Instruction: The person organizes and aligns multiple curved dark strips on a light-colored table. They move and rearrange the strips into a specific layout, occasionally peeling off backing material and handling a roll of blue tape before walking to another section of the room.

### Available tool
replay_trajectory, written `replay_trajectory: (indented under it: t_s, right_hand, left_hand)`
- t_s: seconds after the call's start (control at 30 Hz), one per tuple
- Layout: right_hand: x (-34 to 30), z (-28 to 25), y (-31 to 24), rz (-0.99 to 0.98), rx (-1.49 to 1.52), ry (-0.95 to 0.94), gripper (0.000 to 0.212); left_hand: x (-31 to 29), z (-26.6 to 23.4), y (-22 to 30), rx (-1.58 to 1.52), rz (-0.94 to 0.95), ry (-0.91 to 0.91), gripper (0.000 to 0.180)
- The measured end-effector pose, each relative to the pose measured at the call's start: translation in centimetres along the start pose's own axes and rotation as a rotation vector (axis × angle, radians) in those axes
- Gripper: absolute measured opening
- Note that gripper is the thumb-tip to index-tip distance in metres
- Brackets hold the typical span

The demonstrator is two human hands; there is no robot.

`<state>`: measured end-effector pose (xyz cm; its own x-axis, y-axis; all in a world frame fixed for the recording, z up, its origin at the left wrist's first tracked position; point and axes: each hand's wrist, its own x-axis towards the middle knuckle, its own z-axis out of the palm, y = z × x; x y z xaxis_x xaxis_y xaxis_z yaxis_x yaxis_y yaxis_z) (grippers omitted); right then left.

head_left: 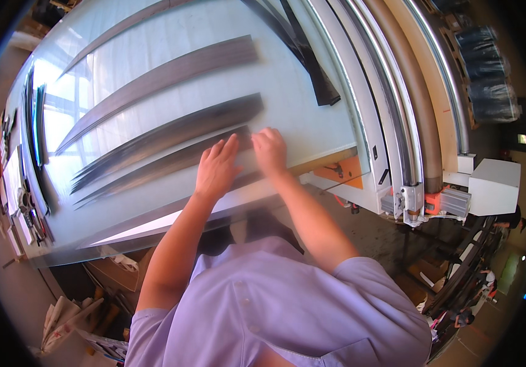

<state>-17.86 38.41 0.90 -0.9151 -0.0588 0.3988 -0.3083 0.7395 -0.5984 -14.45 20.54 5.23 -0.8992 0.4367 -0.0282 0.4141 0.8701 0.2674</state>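
Note:
On a glass-topped table [312,131] lie several long, dark, tapering strips. My left hand [214,171] rests with its fingers stretched out on the right part of a narrow dark strip [171,160]. Beside it, my right hand [269,151] has its fingers curled together at that strip's blunt right end; the fingertips partly hide the end. Just beyond is a layered stack of dark strips [177,131], fanned at its left tips. Farther off lies a wider brown-grey strip [165,82]. Another strip [159,217] runs along the near edge, below my left hand.
Black strips [303,52] lie at the far right of the glass. A machine with a long roller [419,92] and metal rails borders the table's right side. Thin sheets [38,128] and tools [24,208] sit at the left edge. Wrapped rolls [489,73] stand beyond the machine.

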Motion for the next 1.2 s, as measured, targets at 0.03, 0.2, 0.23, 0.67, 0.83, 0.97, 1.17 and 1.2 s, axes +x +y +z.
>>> replay_trajectory:
  t_s: [0.03,0.2,0.23,0.67,0.83,0.97,1.17,1.2]
  right_hand:
    - [-0.1,0.1,0.0,-0.043,0.026,-0.029,0.004]
    - [0.3,-0.2,-0.2,0.227,0.141,0.078,0.006]
    - [0.2,-0.2,0.3,0.279,0.162,0.021,0.009]
    - [0.3,-0.2,0.4,0.138,0.085,-0.025,0.008]
    - [-0.5,-0.6,0.9,0.103,0.095,-0.003,0.009]
    - [-0.6,-1.1,0.3,0.092,0.163,-0.022,0.008]
    - [1.4,-0.7,0.3,0.144,0.132,0.015,0.007]
    - [1.3,-0.4,0.6,0.126,0.098,0.003,0.007]
  left_hand:
    - [0.1,-0.1,0.0,-0.003,0.002,0.0,0.069]
    - [0.4,-0.6,-0.1,-0.017,0.008,0.02,0.06]
    - [0.7,-0.6,-0.1,-0.021,0.013,0.032,0.057]
    - [7.2,1.2,-2.1,-0.313,0.057,0.14,0.006]
    - [-0.6,-0.5,-10.0,-0.499,-0.155,0.518,0.009]
    - [-20.3,-2.2,-27.3,0.096,-1.014,0.602,0.042]
    - [-3.9,-2.1,-7.9,-0.096,-0.141,0.263,0.038]
    - [-1.2,-2.3,-4.2,-0.103,-0.067,0.195,0.037]
